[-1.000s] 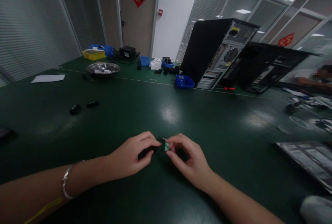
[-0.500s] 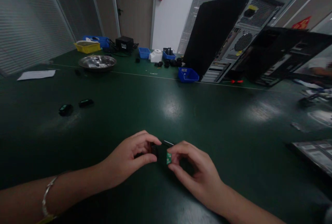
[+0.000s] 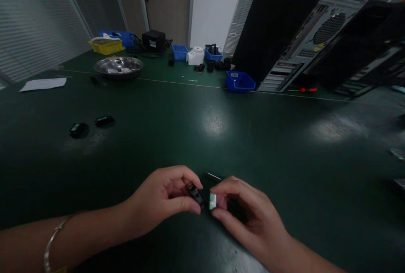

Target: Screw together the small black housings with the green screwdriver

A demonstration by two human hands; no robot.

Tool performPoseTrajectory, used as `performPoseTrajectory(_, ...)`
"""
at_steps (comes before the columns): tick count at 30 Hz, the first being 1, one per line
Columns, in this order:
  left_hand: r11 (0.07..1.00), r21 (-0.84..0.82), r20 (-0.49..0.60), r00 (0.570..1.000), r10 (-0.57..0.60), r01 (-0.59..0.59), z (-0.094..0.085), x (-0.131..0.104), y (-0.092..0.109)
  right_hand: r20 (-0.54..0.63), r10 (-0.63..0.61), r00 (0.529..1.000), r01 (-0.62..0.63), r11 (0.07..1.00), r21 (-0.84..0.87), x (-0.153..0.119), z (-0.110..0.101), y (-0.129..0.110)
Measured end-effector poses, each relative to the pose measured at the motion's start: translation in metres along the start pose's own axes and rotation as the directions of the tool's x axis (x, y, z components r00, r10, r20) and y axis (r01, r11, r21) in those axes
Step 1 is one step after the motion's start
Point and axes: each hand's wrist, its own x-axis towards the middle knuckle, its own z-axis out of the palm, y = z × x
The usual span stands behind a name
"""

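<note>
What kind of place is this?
Probably an electronics workshop or assembly bench: a computer tower stands on the green tabletop, blue parts bins sit along the back, and the right hand pinches a small green circuit board.

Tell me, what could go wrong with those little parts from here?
The small green board is pinched by the fingertips of the right hand, so it might slip out and drop. The black part held in the left hand sits close to it, so the two could bump. The thin shiny rod near the right hand's fingers might get knocked too.
</note>
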Motion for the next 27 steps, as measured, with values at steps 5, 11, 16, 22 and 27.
performPoseTrajectory(5,0.995,0.096,-0.022,1.000,0.006,-0.004,0.002,-0.001,0.000,-0.009,0.002,1.000,-0.001,0.999,0.039,0.000,0.002,-0.001)
performPoseTrajectory(11,0.994,0.059,-0.041,0.994,0.099,-0.096,0.011,-0.005,-0.001,-0.058,0.030,0.998,-0.025,0.996,0.090,-0.001,0.007,-0.002)
performPoseTrajectory(16,0.976,0.002,-0.082,0.973,0.217,-0.217,0.018,-0.006,-0.004,-0.130,0.009,0.991,0.001,0.997,0.081,-0.001,0.009,-0.006)
performPoseTrajectory(22,0.973,-0.025,-0.055,0.973,0.226,-0.228,0.022,-0.008,-0.003,-0.156,-0.036,0.987,0.033,0.999,-0.023,-0.001,0.006,-0.005)
performPoseTrajectory(27,0.967,-0.135,0.031,0.974,0.223,-0.217,0.024,-0.011,-0.002,-0.160,-0.032,0.987,0.030,0.999,-0.012,-0.001,0.005,-0.001)
